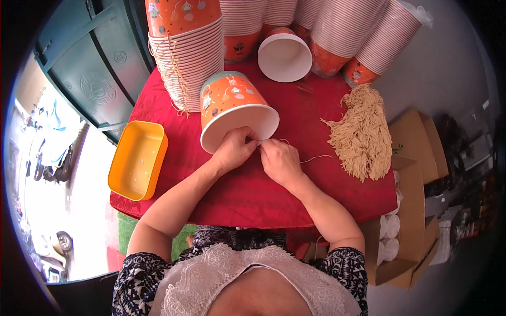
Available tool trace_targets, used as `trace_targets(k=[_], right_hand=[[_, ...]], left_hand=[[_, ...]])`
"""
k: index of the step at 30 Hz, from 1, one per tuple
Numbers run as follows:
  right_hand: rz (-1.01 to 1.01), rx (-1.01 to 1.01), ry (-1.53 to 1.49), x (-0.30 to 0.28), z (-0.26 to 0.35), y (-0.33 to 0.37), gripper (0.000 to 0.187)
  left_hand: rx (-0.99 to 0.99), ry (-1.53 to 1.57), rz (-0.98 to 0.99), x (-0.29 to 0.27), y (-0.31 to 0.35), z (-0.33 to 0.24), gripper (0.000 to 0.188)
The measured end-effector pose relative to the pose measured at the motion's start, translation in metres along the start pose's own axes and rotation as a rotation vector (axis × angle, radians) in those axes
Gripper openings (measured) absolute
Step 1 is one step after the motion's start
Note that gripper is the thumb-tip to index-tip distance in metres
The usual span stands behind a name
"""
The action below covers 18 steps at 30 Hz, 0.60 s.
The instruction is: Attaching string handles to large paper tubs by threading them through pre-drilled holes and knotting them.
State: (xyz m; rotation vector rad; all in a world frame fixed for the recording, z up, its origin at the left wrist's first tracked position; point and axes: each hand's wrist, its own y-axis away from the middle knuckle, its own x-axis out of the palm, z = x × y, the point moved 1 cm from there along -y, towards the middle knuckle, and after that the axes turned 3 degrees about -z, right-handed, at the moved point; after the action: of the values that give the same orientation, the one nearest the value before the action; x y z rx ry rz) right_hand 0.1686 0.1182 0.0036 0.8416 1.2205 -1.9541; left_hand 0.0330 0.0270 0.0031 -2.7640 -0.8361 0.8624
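1. The orange tub lies tilted over the surface, at 11 o'clock from the joined fingertips, its white mouth turned toward about 5 o'clock.
2. At the rim's lower edge, string appears to be pinched between thumb and fingers of the left hand; the knuckles are curled in front of the mouth.
3. By the right hand, closed fingertip to fingertip against the left, the same string seems to be gripped, its loose tail trailing toward 3 o'clock.
4. The tub is judged light and fairly stiff, paper-like, with a wall easily dented and a smooth, slightly slippery outside; it is best taken by the rolled rim, without squeezing.
5. The string is judged soft, limp and easily tangled; it is best pinched near its end, as the string bundle at 3 o'clock is loosely heaped.
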Motion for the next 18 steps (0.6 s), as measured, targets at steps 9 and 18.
trace_targets(k=[9,18], right_hand=[[-0.044,0.092,-0.119,0.0003,-0.0053,-0.0016,0.014],[-0.084,0.09,-0.189,0.0032,-0.0017,-0.0037,0.012]], left_hand=[[0.04,-0.003,0.012,0.0,0.0005,0.0008,0.008],[0.049,-0.077,0.073,0.0002,0.0035,-0.0053,0.009]])
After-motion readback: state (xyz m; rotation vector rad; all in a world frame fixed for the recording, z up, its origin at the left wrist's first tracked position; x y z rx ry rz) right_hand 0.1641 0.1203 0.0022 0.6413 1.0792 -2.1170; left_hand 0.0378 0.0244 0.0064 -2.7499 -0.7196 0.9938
